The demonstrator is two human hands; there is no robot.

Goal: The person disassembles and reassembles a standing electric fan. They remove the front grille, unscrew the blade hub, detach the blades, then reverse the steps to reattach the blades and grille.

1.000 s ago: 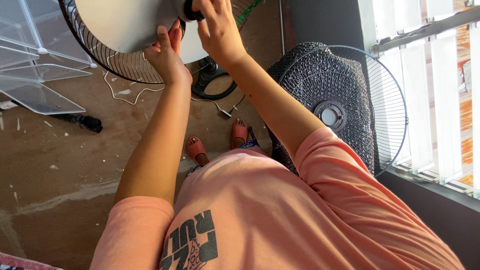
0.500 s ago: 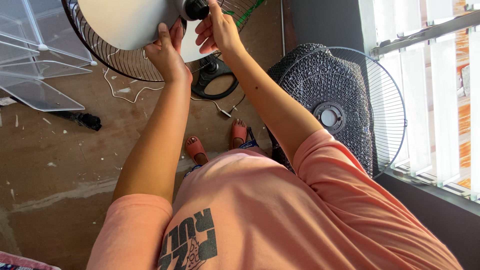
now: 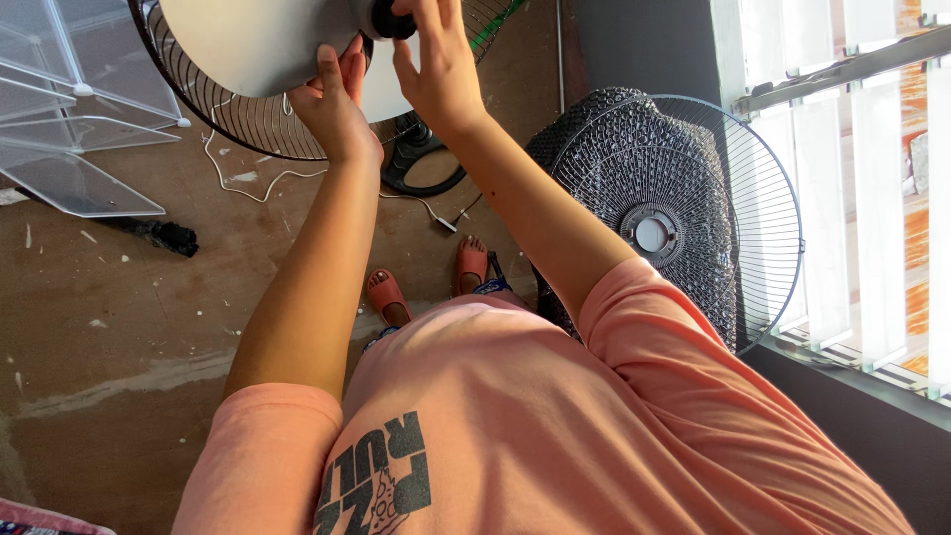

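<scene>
A fan head with a black wire rear guard [image 3: 228, 124] and pale blades [image 3: 248, 40] fills the top left. My left hand [image 3: 332, 99] presses against a blade from below, fingers up. At the hub, my right hand [image 3: 436, 69] closes its fingers around the black round cap [image 3: 388, 20]. Both arms reach up from my pink shirt.
A detached front fan guard [image 3: 674, 213] leans against the wall by the window on the right. The fan's black base [image 3: 421, 163] and a white cord [image 3: 228, 178] lie on the brown floor. Clear plastic shelves [image 3: 69, 129] stand at left. My feet in red sandals [image 3: 386, 294] show below.
My right hand has shifted on the hub cap, its fingers now wrapped further over it. The left hand has stayed on the blade.
</scene>
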